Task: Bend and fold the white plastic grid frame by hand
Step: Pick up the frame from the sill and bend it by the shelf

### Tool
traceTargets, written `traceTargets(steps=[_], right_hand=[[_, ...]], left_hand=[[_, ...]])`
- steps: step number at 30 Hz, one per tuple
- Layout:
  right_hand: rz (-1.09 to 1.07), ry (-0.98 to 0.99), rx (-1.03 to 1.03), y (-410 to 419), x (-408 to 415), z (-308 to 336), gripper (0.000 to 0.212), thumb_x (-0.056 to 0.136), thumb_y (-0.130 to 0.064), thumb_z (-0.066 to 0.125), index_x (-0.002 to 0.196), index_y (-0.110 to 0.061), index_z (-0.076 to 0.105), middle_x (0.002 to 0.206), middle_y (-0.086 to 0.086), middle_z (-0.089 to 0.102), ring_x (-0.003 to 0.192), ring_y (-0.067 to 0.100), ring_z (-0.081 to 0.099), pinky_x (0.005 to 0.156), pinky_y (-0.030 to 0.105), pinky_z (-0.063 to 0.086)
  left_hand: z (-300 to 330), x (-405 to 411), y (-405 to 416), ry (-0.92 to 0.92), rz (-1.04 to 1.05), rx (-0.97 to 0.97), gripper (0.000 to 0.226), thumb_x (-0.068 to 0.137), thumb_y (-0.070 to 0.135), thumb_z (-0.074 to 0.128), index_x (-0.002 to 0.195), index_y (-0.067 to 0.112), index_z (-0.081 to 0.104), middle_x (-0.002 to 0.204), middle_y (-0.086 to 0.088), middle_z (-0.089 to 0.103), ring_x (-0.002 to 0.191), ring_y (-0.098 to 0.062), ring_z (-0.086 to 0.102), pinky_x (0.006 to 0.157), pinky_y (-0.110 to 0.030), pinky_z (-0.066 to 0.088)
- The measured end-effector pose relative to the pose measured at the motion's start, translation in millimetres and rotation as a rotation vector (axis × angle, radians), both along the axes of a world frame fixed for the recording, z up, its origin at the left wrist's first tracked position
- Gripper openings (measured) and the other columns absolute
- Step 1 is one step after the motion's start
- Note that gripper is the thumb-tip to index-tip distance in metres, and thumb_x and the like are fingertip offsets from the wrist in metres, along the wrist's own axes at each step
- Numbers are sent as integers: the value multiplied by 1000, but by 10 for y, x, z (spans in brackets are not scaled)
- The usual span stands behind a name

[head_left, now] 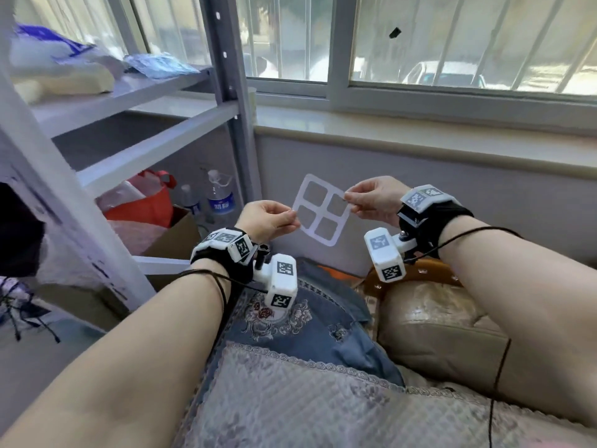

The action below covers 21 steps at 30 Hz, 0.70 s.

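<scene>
Nearest of all, a quilted lace-edged cover fills the bottom of the view, with a blue embroidered cloth lying over its far end and a tan leather cushion just beside that on the right. Two bare forearms reach forward over them, each wearing a black wrist strap with white marker blocks and thin black cords trailing back.

Past the wrists, the left hand pinches the left edge of the white plastic grid frame between thumb and forefinger, its other fingers curled in. The right hand pinches the frame near its upper right side in the same way, fingertips meeting on the plastic. The frame hangs in the air between the two hands, in front of the grey wall below the window, well above the cushions. It is a rounded square with four openings, tilted so one corner points down, and it looks flat.

To the left stands a grey metal shelf unit. On the floor under it sit a cardboard box, a red bag and two clear water bottles. Its upper shelf carries white and blue plastic bags.

Farthest back, a pale windowsill runs below a sliding window with vertical bars outside.
</scene>
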State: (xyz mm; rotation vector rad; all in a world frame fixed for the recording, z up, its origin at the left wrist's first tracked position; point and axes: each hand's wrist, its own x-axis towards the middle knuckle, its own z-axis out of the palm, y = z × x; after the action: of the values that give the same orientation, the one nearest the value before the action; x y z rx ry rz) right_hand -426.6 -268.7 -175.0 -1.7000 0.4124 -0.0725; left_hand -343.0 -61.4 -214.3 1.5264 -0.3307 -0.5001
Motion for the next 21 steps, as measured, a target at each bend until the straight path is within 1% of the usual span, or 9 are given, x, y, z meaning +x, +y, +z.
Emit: traceTargets(steps=[3, 4, 7, 10, 12, 14, 16, 18, 21], right_hand=[[-10, 15, -5, 271, -26, -40, 3, 87, -8, 63, 86, -5, 63, 68, 5, 59, 47, 3, 58, 50, 14, 51], [-20, 15, -4, 476, -50, -115, 3, 87, -8, 63, 85, -5, 63, 68, 5, 59, 46, 3, 58, 50, 14, 51], [-51, 10, -8, 952, -126, -179, 4, 87, -8, 63, 83, -6, 63, 66, 5, 60, 44, 2, 58, 49, 14, 51], [-73, 12, -7, 1374, -193, -201, 6, 86, -9, 64, 80, -8, 64, 64, 3, 60, 44, 2, 58, 48, 14, 50], [-83, 24, -7, 1638, -268, -166, 6, 86, -9, 64, 80, -8, 64, 63, 3, 60, 45, 3, 57, 48, 15, 50], [-100, 34, -14, 1813, -346, -120, 5, 86, -9, 65, 81, -8, 64, 64, 4, 60, 46, 4, 58, 48, 16, 51], [-115, 56, -25, 1977, -439, -16, 6, 86, -9, 65, 80, -9, 64, 65, 4, 60, 49, 6, 57, 49, 17, 50], [-114, 75, -36, 2099, -520, 107, 7, 86, -9, 64, 80, -10, 64, 66, 5, 60, 53, 8, 57, 49, 17, 49], [-123, 100, -28, 2237, -631, 292, 4, 87, -9, 63, 84, -7, 65, 62, 3, 60, 50, 8, 58, 45, 17, 50]], left_hand=[[-23, -56, 268, -4, 10, 3, 4, 84, -3, 61, 81, -5, 59, 77, -19, 62, 54, -9, 67, 57, -15, 55], [-43, -96, 488, -19, 1, 10, 3, 83, -4, 61, 82, -5, 58, 78, -19, 63, 53, -10, 67, 56, -16, 55], [-104, -154, 964, -33, 8, -8, 13, 81, -7, 63, 85, 1, 55, 78, -16, 63, 53, -13, 68, 52, -19, 55], [-103, -229, 1379, -55, 7, 14, 14, 79, -5, 66, 82, 4, 55, 75, -13, 64, 54, -14, 68, 50, -20, 55], [-63, -281, 1625, -42, 27, 33, 14, 77, -5, 68, 78, 5, 58, 72, -10, 65, 56, -16, 68, 54, -24, 57], [-19, -334, 1792, -34, 28, 61, 16, 75, -6, 70, 73, 6, 59, 66, -7, 64, 59, -19, 67, 60, -29, 59], [90, -385, 1962, -54, -5, 120, 18, 74, -5, 70, 72, 8, 59, 67, -8, 64, 60, -18, 66, 57, -26, 57], [211, -423, 2100, -69, -40, 149, 17, 75, -5, 70, 74, 8, 59, 71, -10, 65, 54, -12, 66, 50, -19, 53], [431, -455, 2253, -69, -71, 177, 17, 74, -5, 71, 75, 9, 61, 72, -8, 65, 52, -7, 66, 50, -16, 51]])
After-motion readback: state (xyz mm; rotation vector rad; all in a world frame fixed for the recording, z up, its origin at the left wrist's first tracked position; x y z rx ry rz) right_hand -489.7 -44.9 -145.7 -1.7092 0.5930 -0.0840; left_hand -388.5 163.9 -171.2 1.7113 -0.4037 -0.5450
